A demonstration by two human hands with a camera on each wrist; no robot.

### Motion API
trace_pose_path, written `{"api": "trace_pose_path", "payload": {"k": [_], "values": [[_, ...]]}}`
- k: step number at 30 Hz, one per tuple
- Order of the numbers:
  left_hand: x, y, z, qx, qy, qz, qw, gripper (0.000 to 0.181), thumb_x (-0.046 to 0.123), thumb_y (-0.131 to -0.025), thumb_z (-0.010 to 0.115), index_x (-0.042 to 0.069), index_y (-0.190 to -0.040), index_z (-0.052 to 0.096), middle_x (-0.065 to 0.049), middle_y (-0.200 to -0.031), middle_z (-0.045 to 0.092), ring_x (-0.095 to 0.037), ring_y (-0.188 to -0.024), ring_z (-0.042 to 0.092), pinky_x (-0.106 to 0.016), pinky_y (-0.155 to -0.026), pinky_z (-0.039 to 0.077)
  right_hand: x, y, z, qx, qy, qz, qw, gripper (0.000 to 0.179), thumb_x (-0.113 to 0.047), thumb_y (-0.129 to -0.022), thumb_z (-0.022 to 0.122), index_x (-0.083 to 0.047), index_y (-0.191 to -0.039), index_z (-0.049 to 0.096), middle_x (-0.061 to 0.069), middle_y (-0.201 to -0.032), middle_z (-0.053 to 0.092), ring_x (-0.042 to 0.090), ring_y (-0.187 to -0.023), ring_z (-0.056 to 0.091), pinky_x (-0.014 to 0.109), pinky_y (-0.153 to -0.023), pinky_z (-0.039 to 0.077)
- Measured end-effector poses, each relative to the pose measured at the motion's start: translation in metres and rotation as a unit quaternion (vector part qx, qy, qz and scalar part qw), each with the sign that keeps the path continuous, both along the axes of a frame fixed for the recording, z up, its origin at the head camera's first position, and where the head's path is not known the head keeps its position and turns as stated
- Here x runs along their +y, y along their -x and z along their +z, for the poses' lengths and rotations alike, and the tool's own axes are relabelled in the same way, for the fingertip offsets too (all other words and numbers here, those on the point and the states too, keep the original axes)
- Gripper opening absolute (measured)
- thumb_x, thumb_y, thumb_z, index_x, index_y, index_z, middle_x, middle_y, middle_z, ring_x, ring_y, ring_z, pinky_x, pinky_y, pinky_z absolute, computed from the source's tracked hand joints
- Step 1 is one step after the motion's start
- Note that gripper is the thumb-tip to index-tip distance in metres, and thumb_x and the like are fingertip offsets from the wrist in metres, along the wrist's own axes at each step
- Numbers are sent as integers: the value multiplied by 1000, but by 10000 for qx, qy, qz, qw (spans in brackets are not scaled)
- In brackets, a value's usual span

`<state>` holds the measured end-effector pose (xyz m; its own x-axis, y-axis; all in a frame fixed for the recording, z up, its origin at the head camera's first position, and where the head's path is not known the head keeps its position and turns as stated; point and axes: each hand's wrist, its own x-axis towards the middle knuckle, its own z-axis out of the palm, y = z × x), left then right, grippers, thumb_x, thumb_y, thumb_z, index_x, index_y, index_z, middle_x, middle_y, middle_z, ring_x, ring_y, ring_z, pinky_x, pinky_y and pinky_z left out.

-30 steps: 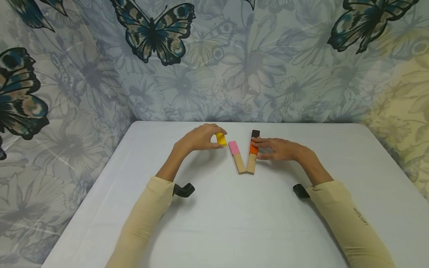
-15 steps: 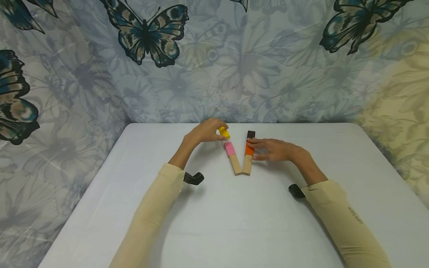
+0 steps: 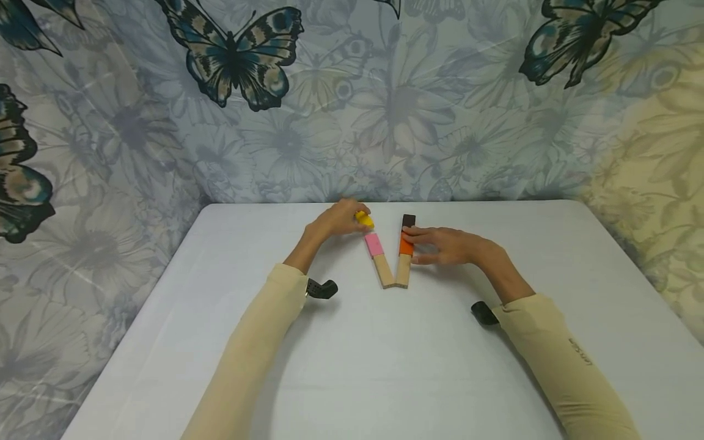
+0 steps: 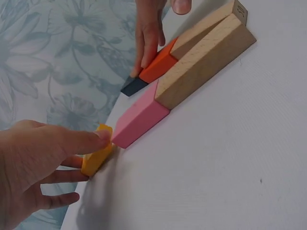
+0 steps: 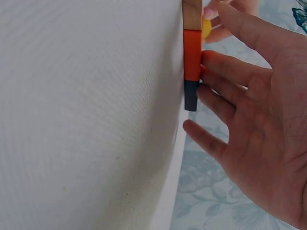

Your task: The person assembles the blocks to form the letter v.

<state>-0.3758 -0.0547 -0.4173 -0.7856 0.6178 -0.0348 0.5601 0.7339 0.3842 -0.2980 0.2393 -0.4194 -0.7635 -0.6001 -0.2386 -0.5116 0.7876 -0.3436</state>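
Wooden blocks form a V on the white table (image 3: 352,354). Its left arm is a bare wood block (image 3: 384,271) with a pink block (image 4: 141,117) at its far end. The right arm runs from another bare block (image 3: 403,271) to an orange block (image 3: 406,245) and a dark block (image 3: 409,220). My left hand (image 3: 341,218) pinches a yellow block (image 4: 97,158) between thumb and fingers, close to the pink block's far end. My right hand (image 3: 448,245) lays extended fingertips along the orange and dark blocks; its thumb stays apart on the near side.
The table's far edge (image 3: 495,201) lies just beyond the blocks, against a butterfly-patterned cloth backdrop (image 3: 401,110). Black wrist devices stick out from both beige sleeves (image 3: 258,342) over the table.
My left hand has carried the yellow block right and away from me, round to the pink block's far end. My right hand stays at the right arm. The head view has shifted slightly.
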Motion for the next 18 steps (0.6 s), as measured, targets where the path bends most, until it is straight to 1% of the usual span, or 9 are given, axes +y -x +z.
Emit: {"api": "trace_pose_path", "payload": {"k": [2, 4, 9, 15, 18], "values": [[0, 2, -3, -49, -38, 8, 10000, 48, 27, -98, 75, 4, -139, 66, -11, -134, 71, -23, -114, 59, -39, -108, 51, 0, 1, 0, 1, -8, 4, 10000, 76, -55, -102, 59, -17, -163, 36, 9, -174, 28, 42, -160, 29, 71, -125, 25], [0, 3, -5, -94, -118, 7, 9999, 47, 26, -98, 74, 4, -140, 66, -11, -134, 71, -24, -116, 60, -40, -109, 51, 0, 1, 0, 7, -11, 24, 10000, 76, -55, -102, 59, -16, -163, 36, 9, -173, 29, 42, -160, 29, 71, -125, 25], [2, 3, -7, -149, -338, -46, 9993, 44, 23, -99, 72, 3, -138, 66, -12, -137, 70, -28, -128, 63, -41, -115, 49, 0, 1, 2, -16, -33, 25, 10000, 76, -54, -102, 60, -15, -163, 37, 11, -173, 29, 43, -159, 30, 71, -125, 25], [5, -1, -7, -264, -276, -63, 9993, 44, 22, -99, 73, 3, -138, 67, -12, -137, 70, -25, -122, 62, -39, -112, 49, -2, 1, 2, -40, -39, 6, 10000, 76, -53, -101, 60, -14, -163, 37, 11, -173, 30, 43, -159, 30, 71, -125, 25], [4, -2, -6, -307, -264, -51, 9992, 43, 22, -100, 72, 3, -138, 67, -12, -137, 69, -24, -121, 61, -39, -112, 49, -3, 1, 3, -28, -26, 21, 10000, 76, -52, -101, 60, -13, -162, 38, 11, -173, 30, 43, -159, 30, 70, -125, 25]]}}
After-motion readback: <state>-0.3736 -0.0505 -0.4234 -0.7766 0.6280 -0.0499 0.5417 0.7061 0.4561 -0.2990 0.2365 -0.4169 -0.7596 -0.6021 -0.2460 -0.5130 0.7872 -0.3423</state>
